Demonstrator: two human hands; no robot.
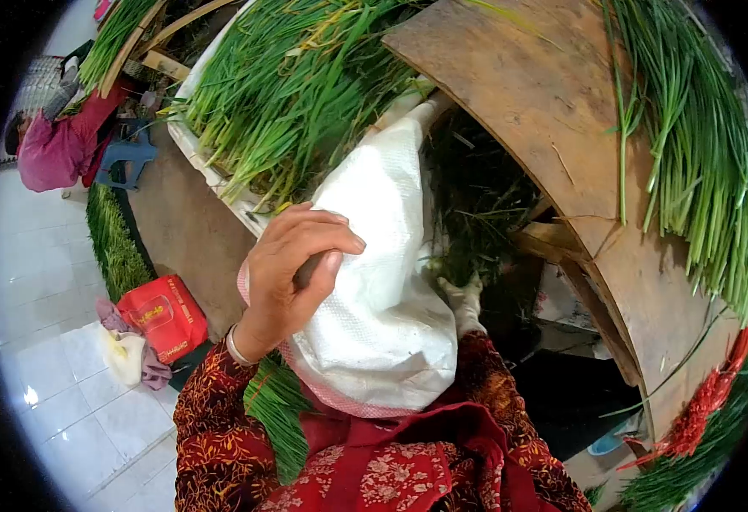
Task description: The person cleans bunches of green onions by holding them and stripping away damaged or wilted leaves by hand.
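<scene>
My left hand (299, 260) is bare, with a bracelet at the wrist. Its fingers are bent, with a small gap between thumb and forefinger and nothing seen between them. It hovers over or rests against a white woven sack (378, 256) with a pink edge, which covers my lap; contact is unclear. To the right of the sack, my right hand (464, 305) wears a pale glove. Its fingertips look apart above dark green scraps (480, 196), and no held thing is visible. Ahead lies a large heap of long green garlic chives (280, 94).
A wooden board (553, 111) curves along the right, bearing more chives (698, 154) and red ties (715, 392). At left are a red bag (163, 318), a blue stool (126, 158) and a person in pink (58, 149). A chive bundle (278, 418) lies by my left sleeve.
</scene>
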